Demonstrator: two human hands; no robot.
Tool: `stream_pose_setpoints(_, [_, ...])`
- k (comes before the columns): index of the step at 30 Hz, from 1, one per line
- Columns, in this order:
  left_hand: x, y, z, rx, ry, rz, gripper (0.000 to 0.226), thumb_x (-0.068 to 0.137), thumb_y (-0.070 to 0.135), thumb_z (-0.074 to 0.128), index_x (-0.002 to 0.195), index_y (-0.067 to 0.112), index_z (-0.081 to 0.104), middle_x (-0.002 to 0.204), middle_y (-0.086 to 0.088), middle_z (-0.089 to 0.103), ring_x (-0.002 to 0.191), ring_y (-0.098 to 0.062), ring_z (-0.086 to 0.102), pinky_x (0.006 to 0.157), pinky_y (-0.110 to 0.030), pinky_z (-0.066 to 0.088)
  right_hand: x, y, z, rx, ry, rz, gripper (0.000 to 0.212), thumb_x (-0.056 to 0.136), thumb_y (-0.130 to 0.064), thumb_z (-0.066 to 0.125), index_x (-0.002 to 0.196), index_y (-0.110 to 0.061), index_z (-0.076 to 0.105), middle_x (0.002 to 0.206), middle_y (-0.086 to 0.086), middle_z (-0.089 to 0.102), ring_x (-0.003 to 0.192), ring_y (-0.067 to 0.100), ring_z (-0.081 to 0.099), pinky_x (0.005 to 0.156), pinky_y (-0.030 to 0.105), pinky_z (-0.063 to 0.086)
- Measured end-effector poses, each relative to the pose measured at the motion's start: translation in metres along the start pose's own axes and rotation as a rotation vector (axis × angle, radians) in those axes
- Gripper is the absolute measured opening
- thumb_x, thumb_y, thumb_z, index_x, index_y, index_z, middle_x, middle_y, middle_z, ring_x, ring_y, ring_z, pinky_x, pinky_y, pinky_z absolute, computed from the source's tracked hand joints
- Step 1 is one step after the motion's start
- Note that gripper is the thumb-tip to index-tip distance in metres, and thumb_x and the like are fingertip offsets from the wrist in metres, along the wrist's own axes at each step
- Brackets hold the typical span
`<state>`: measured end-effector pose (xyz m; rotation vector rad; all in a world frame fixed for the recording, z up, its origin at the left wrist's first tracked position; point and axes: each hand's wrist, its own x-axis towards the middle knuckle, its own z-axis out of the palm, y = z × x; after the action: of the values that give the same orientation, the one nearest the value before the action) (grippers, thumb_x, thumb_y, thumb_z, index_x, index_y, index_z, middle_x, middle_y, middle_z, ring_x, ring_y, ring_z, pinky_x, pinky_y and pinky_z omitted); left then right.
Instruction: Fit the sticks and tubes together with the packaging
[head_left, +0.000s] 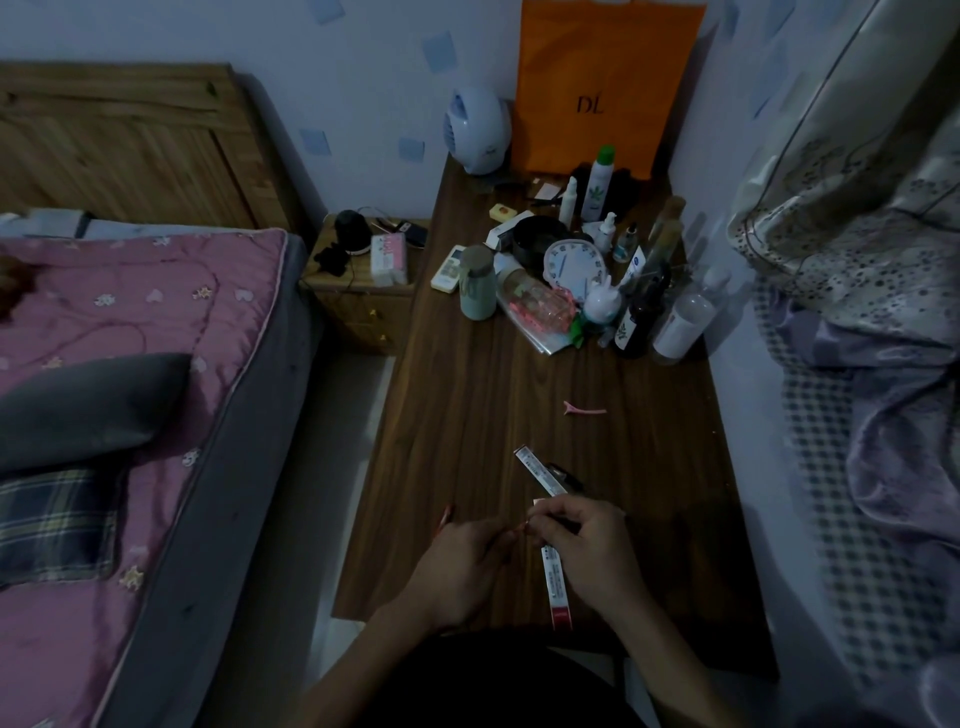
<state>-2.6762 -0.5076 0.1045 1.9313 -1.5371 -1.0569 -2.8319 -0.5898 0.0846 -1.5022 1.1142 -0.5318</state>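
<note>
Nearest to us, our two hands meet low over the dark wooden bench (467, 415). Our right hand (587, 551) is curled round a long, narrow white-and-red box (555, 582), whose red end lies on the bench toward us, below the wrist. Our left hand (462, 566) has its fingers bent inward and pinches a small reddish item (519, 530) at the fingertips, right against the right hand; in the dim light we cannot tell what that item is. A thin reddish stick (445, 517) shows just beyond the left hand's knuckles.

Just past the right hand a second narrow white box (540, 474) lies slantwise on the bench, with a small dark object (566, 475) touching its right side. Farther on, a pink hair clip (584, 410) lies alone on bare wood.

At the far half of the bench stands a crowd of toiletries: a grey-green jar (477, 283), a white round clock (574, 262), a dark bottle (641, 317), a clear bottle (685, 319) and a tall white spray can with a green cap (600, 182). Behind them an orange paper bag (602, 88) leans on the wall beside a white round fan (478, 130).

To the left a pink quilted bed (130, 338) carries a grey pillow (88, 405), with a wooden nightstand (363, 291) at its head.
</note>
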Motion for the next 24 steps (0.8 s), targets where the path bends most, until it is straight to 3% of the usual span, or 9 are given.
stream_pose_setpoints(3, [-0.001, -0.002, 0.001, -0.024, -0.003, -0.006, 0.029, 0.1, 0.028, 0.044, 0.075, 0.021, 0.057, 0.069, 0.009, 0.059, 0.068, -0.004, 0.058, 0.062, -0.016, 0.037, 0.001, 0.003, 0.0, 0.023, -0.017, 0.031, 0.029, 0.086, -0.009, 0.073, 0.076, -0.036, 0.075, 0.085, -0.015, 0.077, 0.079, 0.005, 0.073, 0.066, 0.014, 0.056])
stream_pose_setpoints(5, [0.0, -0.004, 0.003, -0.035, -0.008, -0.007, 0.029, 0.1, 0.028, 0.044, 0.079, 0.016, 0.061, 0.073, 0.006, 0.063, 0.069, -0.005, 0.058, 0.065, -0.02, 0.041, 0.0, 0.004, 0.001, 0.076, -0.036, 0.054, 0.03, 0.088, -0.008, 0.071, 0.078, -0.036, 0.076, 0.085, -0.008, 0.077, 0.078, 0.009, 0.074, 0.067, 0.016, 0.056])
stream_pose_setpoints(8, [0.002, -0.007, 0.006, -0.025, -0.049, 0.012, 0.03, 0.1, 0.032, 0.044, 0.084, 0.015, 0.063, 0.073, 0.007, 0.061, 0.065, 0.0, 0.054, 0.07, -0.027, 0.043, -0.002, 0.006, -0.002, 0.099, -0.033, 0.077, 0.027, 0.09, -0.01, 0.067, 0.082, -0.035, 0.074, 0.084, -0.004, 0.076, 0.076, 0.01, 0.073, 0.066, 0.016, 0.056])
stream_pose_setpoints(11, [0.0, -0.014, 0.009, -0.014, -0.091, 0.015, 0.032, 0.101, 0.036, 0.042, 0.084, 0.019, 0.064, 0.069, 0.013, 0.057, 0.062, 0.005, 0.053, 0.065, -0.022, 0.041, -0.004, 0.013, -0.008, 0.116, 0.03, 0.13, 0.017, 0.091, -0.016, 0.066, 0.085, -0.029, 0.073, 0.09, -0.004, 0.076, 0.081, 0.01, 0.072, 0.067, 0.022, 0.056])
stream_pose_setpoints(15, [-0.003, -0.023, 0.018, -0.056, -0.068, -0.008, 0.032, 0.1, 0.034, 0.043, 0.078, 0.019, 0.062, 0.076, 0.002, 0.066, 0.069, -0.007, 0.06, 0.071, -0.035, 0.048, -0.007, 0.018, -0.01, 0.122, 0.025, 0.155, 0.013, 0.092, -0.017, 0.066, 0.086, -0.026, 0.073, 0.095, -0.005, 0.076, 0.087, 0.008, 0.072, 0.073, 0.024, 0.055])
stream_pose_setpoints(19, [-0.003, -0.023, 0.021, -0.06, -0.051, -0.003, 0.032, 0.1, 0.033, 0.043, 0.075, 0.022, 0.06, 0.074, 0.002, 0.065, 0.068, -0.01, 0.06, 0.071, -0.038, 0.048, -0.01, 0.02, -0.006, 0.147, 0.03, 0.135, 0.019, 0.093, -0.014, 0.065, 0.083, -0.027, 0.074, 0.09, -0.004, 0.074, 0.081, 0.013, 0.072, 0.072, 0.028, 0.06])
stream_pose_setpoints(24, [-0.002, -0.024, 0.027, -0.116, -0.061, -0.017, 0.033, 0.101, 0.031, 0.043, 0.077, 0.016, 0.062, 0.071, 0.007, 0.061, 0.063, 0.0, 0.054, 0.069, -0.032, 0.045, -0.011, 0.027, -0.005, 0.284, -0.011, 0.242, 0.019, 0.094, -0.016, 0.064, 0.089, -0.029, 0.077, 0.088, 0.002, 0.075, 0.078, 0.012, 0.071, 0.07, 0.025, 0.057])
